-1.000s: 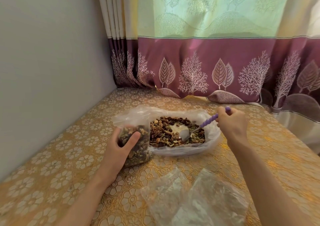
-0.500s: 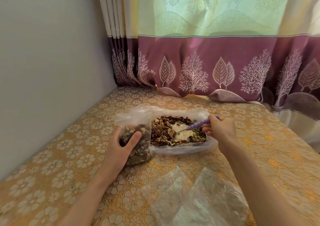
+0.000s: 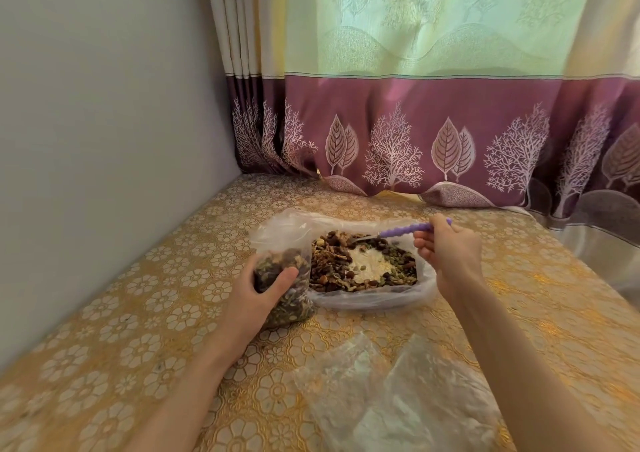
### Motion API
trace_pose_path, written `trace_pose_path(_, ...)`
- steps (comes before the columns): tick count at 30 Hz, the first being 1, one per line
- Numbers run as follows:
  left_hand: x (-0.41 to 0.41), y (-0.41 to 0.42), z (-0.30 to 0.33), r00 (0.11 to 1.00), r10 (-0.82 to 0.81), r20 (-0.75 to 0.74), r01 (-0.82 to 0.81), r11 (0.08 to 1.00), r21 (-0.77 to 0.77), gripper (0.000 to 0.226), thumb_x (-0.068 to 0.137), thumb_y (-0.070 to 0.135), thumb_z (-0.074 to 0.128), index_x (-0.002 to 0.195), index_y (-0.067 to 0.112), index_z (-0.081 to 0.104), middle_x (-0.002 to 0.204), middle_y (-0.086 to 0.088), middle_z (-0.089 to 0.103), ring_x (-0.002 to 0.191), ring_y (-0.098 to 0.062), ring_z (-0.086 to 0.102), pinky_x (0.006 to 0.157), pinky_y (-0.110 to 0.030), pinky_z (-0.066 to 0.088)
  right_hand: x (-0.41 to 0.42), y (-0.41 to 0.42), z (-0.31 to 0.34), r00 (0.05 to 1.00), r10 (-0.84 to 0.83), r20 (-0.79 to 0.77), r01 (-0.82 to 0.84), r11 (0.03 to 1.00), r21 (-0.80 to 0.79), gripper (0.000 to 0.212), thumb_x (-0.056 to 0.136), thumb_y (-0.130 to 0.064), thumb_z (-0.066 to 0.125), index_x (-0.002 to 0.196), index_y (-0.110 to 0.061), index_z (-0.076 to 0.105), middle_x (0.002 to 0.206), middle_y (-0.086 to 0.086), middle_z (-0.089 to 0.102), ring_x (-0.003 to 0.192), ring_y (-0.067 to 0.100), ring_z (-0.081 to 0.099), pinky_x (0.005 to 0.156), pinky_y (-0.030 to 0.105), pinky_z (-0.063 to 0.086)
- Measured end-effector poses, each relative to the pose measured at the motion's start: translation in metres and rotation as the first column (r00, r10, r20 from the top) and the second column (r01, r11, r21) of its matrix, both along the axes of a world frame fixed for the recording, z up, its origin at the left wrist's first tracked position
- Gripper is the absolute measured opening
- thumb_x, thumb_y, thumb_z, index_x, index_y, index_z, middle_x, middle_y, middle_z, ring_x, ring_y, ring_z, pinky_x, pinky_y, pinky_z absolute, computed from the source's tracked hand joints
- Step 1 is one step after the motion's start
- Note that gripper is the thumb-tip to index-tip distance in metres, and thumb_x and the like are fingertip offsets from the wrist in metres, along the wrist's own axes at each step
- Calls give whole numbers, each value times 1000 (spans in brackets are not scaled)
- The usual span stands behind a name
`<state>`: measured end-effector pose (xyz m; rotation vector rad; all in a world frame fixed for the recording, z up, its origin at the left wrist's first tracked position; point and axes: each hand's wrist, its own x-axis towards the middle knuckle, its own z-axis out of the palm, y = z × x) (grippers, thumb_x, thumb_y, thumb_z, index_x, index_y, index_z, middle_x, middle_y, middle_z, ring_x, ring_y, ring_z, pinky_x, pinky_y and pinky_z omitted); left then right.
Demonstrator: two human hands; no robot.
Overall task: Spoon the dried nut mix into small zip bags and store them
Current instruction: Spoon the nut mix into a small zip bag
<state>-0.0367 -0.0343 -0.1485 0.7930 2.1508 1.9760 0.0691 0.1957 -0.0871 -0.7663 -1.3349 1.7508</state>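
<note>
left hand [image 3: 258, 292]: you grip the small zip bag [image 3: 282, 288], nearly full, standing beside the big bag
right hand [image 3: 450, 254]: pinches purple spoon [image 3: 405, 231], bowl in nut mix [image 3: 360, 261]
risk: overfilled bag spills or won't zip; loaded spoon may drop nuts crossing to it
spare bags [image 3: 391, 396]: empty, near you

A table [image 3: 145, 316] covered in a gold cloth with a white flower pattern fills the lower frame. Near its centre lies a large clear bag [image 3: 374, 299], spread open, with the nut mix [image 3: 332, 261] heaped inside around a bare pale patch. Touching it at 9 o'clock stands a small zip bag [image 3: 287, 299] filled with mix. At 6 o'clock from the large bag, near the table's front edge, lie empty clear zip bags [image 3: 391, 399], overlapping.
</note>
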Motion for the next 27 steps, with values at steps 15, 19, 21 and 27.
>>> trace_pose_path(15,0,-1,1,1000,-9,-16,9,1000,-7,43,61,66,64,99,50,54,94,29,64,86,12,60,70,-14,49,-12,-53,51,959,240,-150,-219,965,142,23,93,-8,51,77,0,64,57,4,63,48,9,55,45,14,46)
trace_pose_path(19,0,-2,0,1000,-22,-4,22,1000,-4,44,59,67,64,99,50,55,94,28,65,86,9,61,75,-18,49,-10,-61,45,943,285,-174,-236,938,255,20,93,-6,49,82,3,63,58,3,65,52,12,54,46,17,45)
trace_pose_path(21,0,-2,0,999,-32,-3,32,999,-7,41,63,63,65,101,48,56,96,25,66,88,7,62,74,-17,49,-8,-61,44,934,298,-199,-230,925,304,19,91,-3,48,79,0,62,59,3,64,53,12,53,45,18,43)
trace_pose_path(27,1,0,3,999,-31,17,31,1000,-2,41,63,60,64,100,48,55,103,17,64,90,5,62,73,-15,48,-5,-50,40,911,328,-252,-243,917,316,18,90,-1,48,80,-2,63,64,4,65,54,12,54,48,18,44)
